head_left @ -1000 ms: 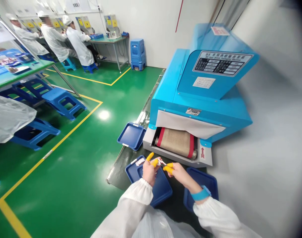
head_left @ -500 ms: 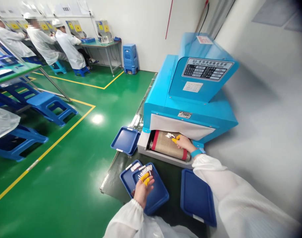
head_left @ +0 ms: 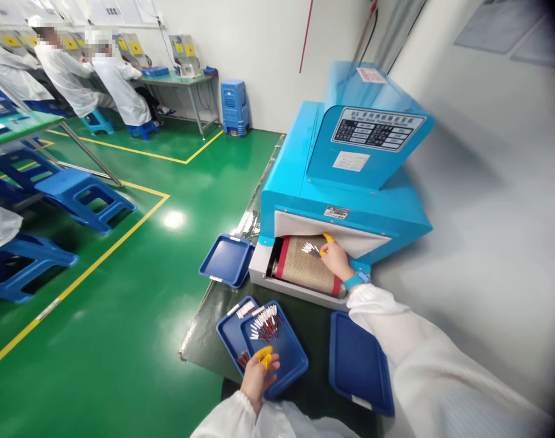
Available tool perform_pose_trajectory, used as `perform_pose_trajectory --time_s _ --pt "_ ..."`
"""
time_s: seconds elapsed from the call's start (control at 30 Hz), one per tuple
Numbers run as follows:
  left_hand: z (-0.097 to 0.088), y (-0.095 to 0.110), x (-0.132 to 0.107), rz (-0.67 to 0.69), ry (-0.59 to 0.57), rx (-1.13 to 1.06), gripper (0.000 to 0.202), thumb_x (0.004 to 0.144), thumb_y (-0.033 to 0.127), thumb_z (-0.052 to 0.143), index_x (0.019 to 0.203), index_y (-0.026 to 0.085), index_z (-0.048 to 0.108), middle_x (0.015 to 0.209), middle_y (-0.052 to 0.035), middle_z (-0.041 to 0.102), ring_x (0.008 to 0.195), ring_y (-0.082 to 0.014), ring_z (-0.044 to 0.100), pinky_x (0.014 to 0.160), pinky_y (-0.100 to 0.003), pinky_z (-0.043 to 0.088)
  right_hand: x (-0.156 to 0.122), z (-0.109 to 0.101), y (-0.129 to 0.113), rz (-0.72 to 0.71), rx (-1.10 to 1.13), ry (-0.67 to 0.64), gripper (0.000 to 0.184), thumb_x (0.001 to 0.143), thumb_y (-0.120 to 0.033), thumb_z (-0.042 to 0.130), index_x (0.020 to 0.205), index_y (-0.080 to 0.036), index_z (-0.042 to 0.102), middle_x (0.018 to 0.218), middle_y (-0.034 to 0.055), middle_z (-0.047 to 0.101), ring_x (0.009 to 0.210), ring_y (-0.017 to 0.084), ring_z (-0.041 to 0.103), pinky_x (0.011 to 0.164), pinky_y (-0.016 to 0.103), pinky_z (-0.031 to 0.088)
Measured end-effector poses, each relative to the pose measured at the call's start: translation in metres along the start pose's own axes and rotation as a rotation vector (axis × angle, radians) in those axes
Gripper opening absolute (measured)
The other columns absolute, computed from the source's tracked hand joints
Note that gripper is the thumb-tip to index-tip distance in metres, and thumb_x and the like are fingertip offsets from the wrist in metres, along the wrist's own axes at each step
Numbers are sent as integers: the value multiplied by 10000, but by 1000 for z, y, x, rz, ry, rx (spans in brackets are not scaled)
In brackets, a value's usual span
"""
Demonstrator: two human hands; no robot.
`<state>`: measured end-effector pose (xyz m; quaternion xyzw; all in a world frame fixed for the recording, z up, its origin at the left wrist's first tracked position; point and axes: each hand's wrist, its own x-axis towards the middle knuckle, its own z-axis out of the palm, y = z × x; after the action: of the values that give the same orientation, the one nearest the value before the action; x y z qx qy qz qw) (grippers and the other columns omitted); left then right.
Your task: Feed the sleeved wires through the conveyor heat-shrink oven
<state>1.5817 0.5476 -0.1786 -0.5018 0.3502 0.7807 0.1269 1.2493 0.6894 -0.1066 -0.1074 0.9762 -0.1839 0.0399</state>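
Note:
My right hand (head_left: 335, 257), with yellow finger cots and a blue wrist strap, reaches onto the tan conveyor belt (head_left: 299, 271) at the mouth of the blue machine (head_left: 345, 176). Its fingers pinch a small bundle of white-tipped wire pieces (head_left: 310, 249) lying on the belt. My left hand (head_left: 259, 374), also in yellow finger cots, rests with curled fingers on the near edge of a blue tray (head_left: 286, 359). That tray holds several white-tipped wires (head_left: 264, 322) at its far end.
A second blue tray (head_left: 360, 365) lies to the right and another (head_left: 226, 260) to the left of the machine's mouth. Blue stools (head_left: 83, 194) stand on the green floor at the left. People in white coats sit at benches (head_left: 186, 79) at the far wall.
My right hand pushed slightly further onto the belt with the wire bundle. My left hand slid back from the wires to the tray's near edge.

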Motion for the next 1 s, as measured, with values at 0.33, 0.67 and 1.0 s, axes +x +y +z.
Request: perform_pose_trajectory --time_s 0.33,0.67,1.0 --pt "-15 -6 -1 -28 156 1 253 762 77 431 994 133 513 901 -93 657 623 -94 607 542 -207 412 -83 63 -47 -130 246 -336 135 674 -104 544 793 -137 597 789 58 647 712 145 584 659 244 423" --pt "-33 -15 1 -85 258 -44 269 718 59 439 963 135 521 851 -77 665 607 -97 602 527 -205 401 -216 172 -87 -301 -71 -636 181 738 -99 499 891 -142 587 960 96 598 867 184 585 727 254 403" --pt "-34 -10 0 -123 254 -26 270 713 39 423 949 118 526 789 -72 657 583 -107 594 513 -215 392 -227 192 -98 -197 -189 -687 271 774 -69 452 1013 -133 562 986 120 598 886 190 614 713 252 421"
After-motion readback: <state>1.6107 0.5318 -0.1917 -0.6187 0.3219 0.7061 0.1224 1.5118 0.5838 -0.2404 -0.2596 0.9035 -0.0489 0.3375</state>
